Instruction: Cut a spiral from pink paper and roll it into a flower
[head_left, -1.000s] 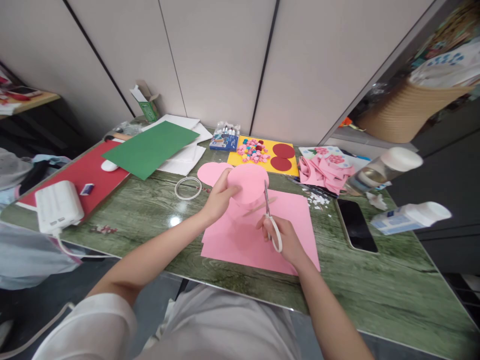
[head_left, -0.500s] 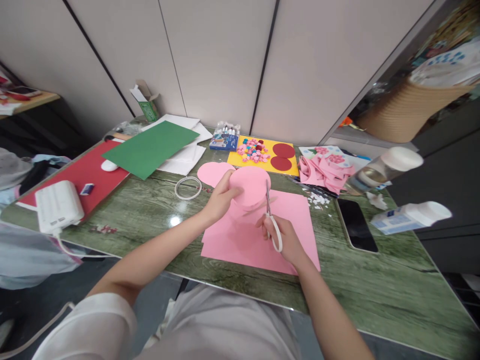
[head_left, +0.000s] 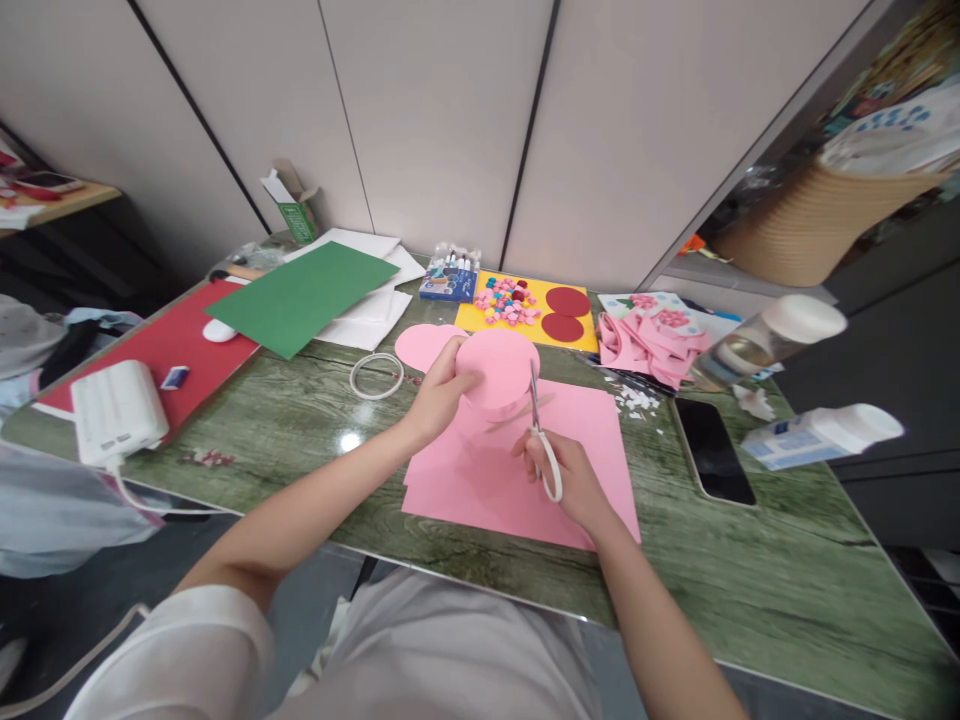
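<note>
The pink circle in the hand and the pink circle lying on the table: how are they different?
The held circle is lifted up, pinched by the left hand; the lying circle rests flat on the table. The scissors in the right hand meet the held circle's edge; none touch the lying circle. The lying circle is partly hidden behind the held circle. Both are pink and round.
</note>
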